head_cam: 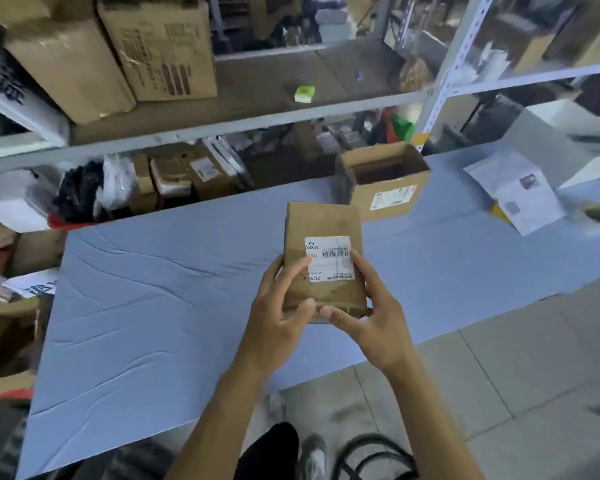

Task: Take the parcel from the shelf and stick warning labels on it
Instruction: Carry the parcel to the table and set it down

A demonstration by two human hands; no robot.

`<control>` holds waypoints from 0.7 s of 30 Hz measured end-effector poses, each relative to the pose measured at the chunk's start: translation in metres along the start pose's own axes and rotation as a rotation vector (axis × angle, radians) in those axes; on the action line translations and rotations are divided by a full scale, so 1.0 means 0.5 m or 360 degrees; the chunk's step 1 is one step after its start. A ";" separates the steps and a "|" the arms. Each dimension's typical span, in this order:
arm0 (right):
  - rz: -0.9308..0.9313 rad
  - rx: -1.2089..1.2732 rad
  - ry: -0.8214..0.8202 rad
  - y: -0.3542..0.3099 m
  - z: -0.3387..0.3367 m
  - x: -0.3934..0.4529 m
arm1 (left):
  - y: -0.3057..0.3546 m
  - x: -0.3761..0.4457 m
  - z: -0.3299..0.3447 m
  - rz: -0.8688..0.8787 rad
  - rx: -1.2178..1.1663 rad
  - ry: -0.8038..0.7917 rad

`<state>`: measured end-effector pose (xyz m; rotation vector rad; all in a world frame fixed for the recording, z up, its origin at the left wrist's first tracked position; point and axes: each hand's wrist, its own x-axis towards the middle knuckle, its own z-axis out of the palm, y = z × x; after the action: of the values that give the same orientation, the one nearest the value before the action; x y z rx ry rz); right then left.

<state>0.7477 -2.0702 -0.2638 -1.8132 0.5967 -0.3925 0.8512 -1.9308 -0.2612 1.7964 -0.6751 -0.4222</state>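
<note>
A small brown cardboard parcel [321, 223] with a white barcode label on its top face is held above the blue table [153, 306]. My left hand [278, 313] grips its near left corner, thumb on the label's edge. My right hand [374, 320] grips the near right corner, thumb along the front edge. The parcel is tilted slightly, its far end pointing away from me. A roll [598, 216] that may be labels lies blurred at the table's right end.
An open cardboard box [385, 181] stands on the table behind the parcel. Printed papers [516, 192] lie to the right. A grey metal shelf [222, 123] behind the table holds large boxes [160, 46] and a small green box [304, 93]. Cartons line the left side.
</note>
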 end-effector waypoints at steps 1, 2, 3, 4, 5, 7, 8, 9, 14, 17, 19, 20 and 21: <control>0.0005 0.0004 -0.0017 0.005 0.003 0.027 | -0.008 0.024 -0.001 -0.0009 0.0012 0.0009; 0.0010 -0.0002 -0.0034 0.009 0.006 0.053 | -0.016 0.049 -0.002 -0.0025 0.0021 0.0017; 0.0017 -0.0012 -0.0046 0.012 0.008 0.079 | -0.022 0.072 -0.003 -0.0046 0.0019 0.0019; 0.0019 -0.0018 -0.0047 0.012 0.010 0.104 | -0.028 0.095 -0.004 -0.0062 0.0002 0.0015; 0.0011 -0.0024 -0.0044 0.011 0.012 0.127 | -0.033 0.116 -0.004 -0.0070 -0.0019 0.0012; -0.0010 -0.0042 -0.0055 0.012 0.013 0.167 | -0.041 0.153 -0.004 -0.0070 -0.0045 0.0027; -0.0015 -0.0052 -0.0062 0.014 0.013 0.186 | -0.045 0.169 -0.004 -0.0077 -0.0058 0.0037; -0.0018 -0.0057 -0.0075 0.016 0.014 0.202 | -0.048 0.181 -0.004 -0.0092 -0.0071 0.0052; -0.0028 -0.0103 -0.0285 0.032 0.020 0.293 | -0.057 0.225 0.010 -0.0245 -0.0180 0.0269; -0.0091 -0.0147 -0.0479 0.044 0.019 0.350 | -0.056 0.241 0.030 -0.0340 -0.0252 0.0478; -0.0131 -0.0176 -0.0608 0.063 0.016 0.380 | -0.063 0.246 0.053 -0.0396 -0.0271 0.0611; -0.0140 -0.0185 -0.0670 0.072 0.015 0.389 | -0.069 0.244 0.068 -0.0423 -0.0276 0.0681; -0.0155 -0.0187 -0.0724 0.083 0.014 0.397 | -0.078 0.242 0.086 -0.0438 -0.0278 0.0756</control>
<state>0.9052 -2.1895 -0.3110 -1.9652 0.2179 -0.0022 0.9286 -2.0309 -0.3064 1.7379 -0.0582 -0.2125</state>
